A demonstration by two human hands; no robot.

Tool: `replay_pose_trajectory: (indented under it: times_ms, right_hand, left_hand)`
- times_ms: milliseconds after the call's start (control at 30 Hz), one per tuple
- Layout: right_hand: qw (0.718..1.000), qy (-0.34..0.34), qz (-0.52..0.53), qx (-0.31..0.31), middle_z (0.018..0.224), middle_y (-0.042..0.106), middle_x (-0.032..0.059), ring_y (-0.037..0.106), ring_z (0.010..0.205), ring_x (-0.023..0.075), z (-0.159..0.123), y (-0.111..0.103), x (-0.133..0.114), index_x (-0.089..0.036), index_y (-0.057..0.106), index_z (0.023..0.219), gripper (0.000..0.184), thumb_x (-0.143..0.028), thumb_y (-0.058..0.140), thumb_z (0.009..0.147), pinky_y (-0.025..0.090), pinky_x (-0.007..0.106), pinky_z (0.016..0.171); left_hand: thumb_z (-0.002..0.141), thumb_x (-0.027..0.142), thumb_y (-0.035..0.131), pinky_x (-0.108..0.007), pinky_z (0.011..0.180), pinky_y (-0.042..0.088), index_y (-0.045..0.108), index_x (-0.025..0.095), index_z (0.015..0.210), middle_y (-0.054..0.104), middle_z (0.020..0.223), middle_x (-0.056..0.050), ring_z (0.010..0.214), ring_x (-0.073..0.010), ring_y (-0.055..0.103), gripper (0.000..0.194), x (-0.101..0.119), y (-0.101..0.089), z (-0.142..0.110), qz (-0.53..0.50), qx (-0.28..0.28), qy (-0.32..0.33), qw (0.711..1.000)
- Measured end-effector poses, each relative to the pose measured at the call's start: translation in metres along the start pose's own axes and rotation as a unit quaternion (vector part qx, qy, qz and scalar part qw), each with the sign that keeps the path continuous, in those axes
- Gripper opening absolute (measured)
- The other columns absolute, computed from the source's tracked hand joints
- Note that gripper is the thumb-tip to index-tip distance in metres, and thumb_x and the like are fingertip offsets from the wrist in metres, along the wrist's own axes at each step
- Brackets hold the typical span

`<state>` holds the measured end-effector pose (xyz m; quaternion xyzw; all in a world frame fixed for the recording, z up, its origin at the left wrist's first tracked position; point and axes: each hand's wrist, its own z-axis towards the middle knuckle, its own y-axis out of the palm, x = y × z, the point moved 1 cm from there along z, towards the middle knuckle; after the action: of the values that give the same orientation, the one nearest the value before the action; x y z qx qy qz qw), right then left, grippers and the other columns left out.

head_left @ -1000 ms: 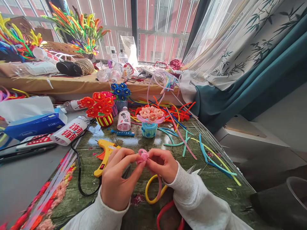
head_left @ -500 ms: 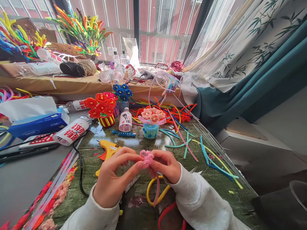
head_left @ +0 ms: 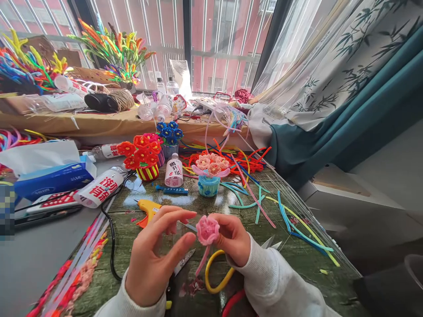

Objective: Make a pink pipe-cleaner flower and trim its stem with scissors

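Observation:
A pink pipe-cleaner flower (head_left: 208, 230) is pinched at its right side by my right hand (head_left: 232, 237), its cupped petals turned toward me. From it a pink pipe-cleaner tail (head_left: 202, 260) hangs down. Just left of the flower, my left hand (head_left: 158, 251) has thumb and forefinger spread apart with nothing between them. Below my hands lie a curved yellow pipe cleaner (head_left: 216, 288) and a blade (head_left: 185, 261). Behind my left hand rests a yellow glue gun (head_left: 149, 209). Scissor blades (head_left: 271, 243) show partly behind my right wrist.
A blue pot of pink flowers (head_left: 209, 186), a pot of red flowers (head_left: 144, 152) and a small bottle (head_left: 174, 171) stand further back. Loose pipe cleaners (head_left: 291, 220) lie at the right. A black cable (head_left: 111, 246) and tissue pack (head_left: 54, 176) are at the left.
My left fingers have come off the pink flower and spread. The flower has turned, so its cupped petals now face me, still held in my right hand.

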<state>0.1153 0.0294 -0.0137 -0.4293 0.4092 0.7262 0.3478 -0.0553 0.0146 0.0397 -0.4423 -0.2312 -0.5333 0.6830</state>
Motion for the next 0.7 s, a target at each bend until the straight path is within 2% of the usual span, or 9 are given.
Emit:
replay_pose_trajectory:
  times_ms: [100,167,367,533,700]
  right_hand:
    - [0.998,-0.047,-0.045,0.024,0.066,0.060,0.0023,0.052,0.062,0.0127,0.001,0.001,-0.003,-0.015,0.064,0.070,0.033,-0.047,0.071,0.077,0.045,0.023,0.057]
    - [0.996,-0.051,-0.063,0.025,0.063,0.058,0.0021,0.050,0.061,0.0133,0.000,0.002,-0.006,-0.016,0.064,0.065,0.033,-0.046,0.071,0.077,0.044,0.024,0.057]
    - [0.995,-0.008,-0.095,0.017,0.060,0.055,-0.0001,0.049,0.058,0.0127,-0.003,0.004,-0.006,-0.016,0.065,0.063,0.036,-0.049,0.071,0.075,0.043,0.023,0.054]
    - [0.990,-0.019,-0.141,0.018,0.066,0.057,0.0019,0.049,0.062,0.0133,-0.005,0.003,-0.007,-0.015,0.068,0.078,0.038,-0.052,0.061,0.084,0.041,0.023,0.056]
    - [0.965,-0.087,-0.246,0.030,0.066,0.057,0.0029,0.046,0.058,0.0128,-0.006,0.004,-0.013,-0.016,0.069,0.081,0.035,-0.046,0.054,0.090,0.036,0.024,0.051]
  left_hand:
    - [0.077,0.044,0.070,-0.023,0.066,0.048,0.065,0.028,0.111,0.062,0.095,-0.002,0.070,-0.0128,0.055,0.038,0.003,0.004,-0.003,0.042,-0.012,0.042,0.998]
    - [0.073,0.048,0.072,-0.023,0.067,0.050,0.062,0.028,0.117,0.062,0.100,-0.003,0.072,-0.0137,0.058,0.048,0.005,0.008,-0.005,0.062,-0.029,0.069,0.995]
    - [0.081,0.030,0.069,-0.022,0.073,0.051,0.065,0.024,0.106,0.066,0.093,-0.003,0.084,-0.0156,0.064,0.027,0.007,0.015,-0.009,0.104,-0.032,0.148,0.983]
    - [0.078,0.032,0.072,-0.022,0.065,0.047,0.063,0.021,0.101,0.063,0.091,-0.002,0.073,-0.0132,0.058,0.027,0.004,0.016,-0.011,0.131,0.026,0.110,0.985]
    - [0.078,0.033,0.071,-0.024,0.060,0.043,0.062,0.020,0.089,0.062,0.081,0.000,0.065,-0.0123,0.053,0.019,0.006,0.020,-0.013,0.120,0.071,0.056,0.989]
